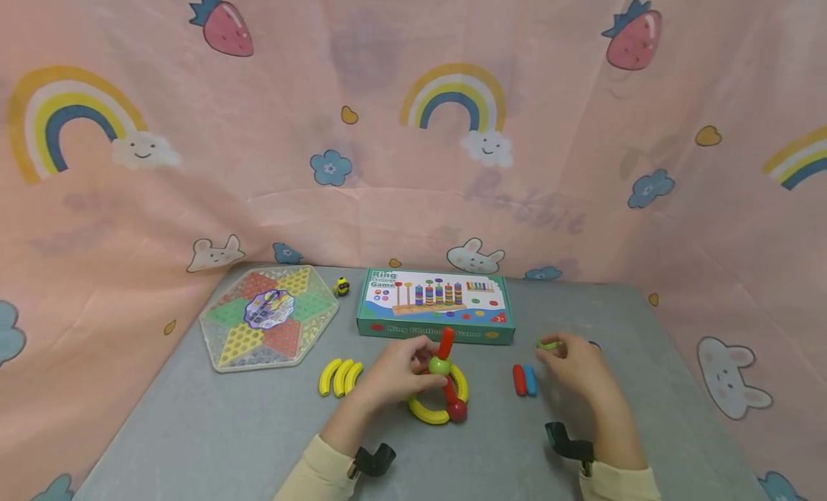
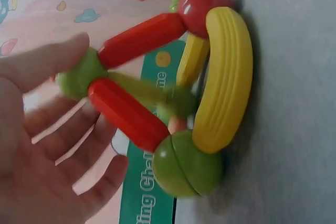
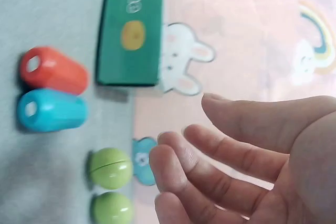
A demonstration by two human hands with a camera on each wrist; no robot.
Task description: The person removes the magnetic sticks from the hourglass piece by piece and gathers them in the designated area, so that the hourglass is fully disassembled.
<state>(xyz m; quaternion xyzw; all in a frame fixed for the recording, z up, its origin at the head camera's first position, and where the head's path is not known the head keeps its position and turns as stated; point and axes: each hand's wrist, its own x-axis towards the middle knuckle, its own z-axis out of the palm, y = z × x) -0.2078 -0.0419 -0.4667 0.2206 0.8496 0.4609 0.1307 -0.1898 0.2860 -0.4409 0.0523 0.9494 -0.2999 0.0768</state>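
Observation:
My left hand (image 1: 403,368) holds a green ball (image 2: 81,74) at the top of a small frame of toy rods and balls. Red rods (image 2: 128,114) slope down from it to a red ball (image 1: 457,410) and a larger-looking green ball (image 2: 188,163). Curved yellow rods (image 1: 429,413) link the lower balls in a ring on the table. One more red rod (image 1: 447,343) shows above the top ball in the head view. My right hand (image 1: 571,361) hovers beside two green balls (image 3: 111,168), its thumb and fingers apart with nothing between them.
A red rod (image 1: 520,380) and a blue rod (image 1: 530,380) lie left of my right hand. Curved yellow rods (image 1: 329,377) lie left of the frame. Behind stand a green game box (image 1: 436,329), a hexagonal board (image 1: 284,357) and a small yellow-black toy (image 1: 342,286).

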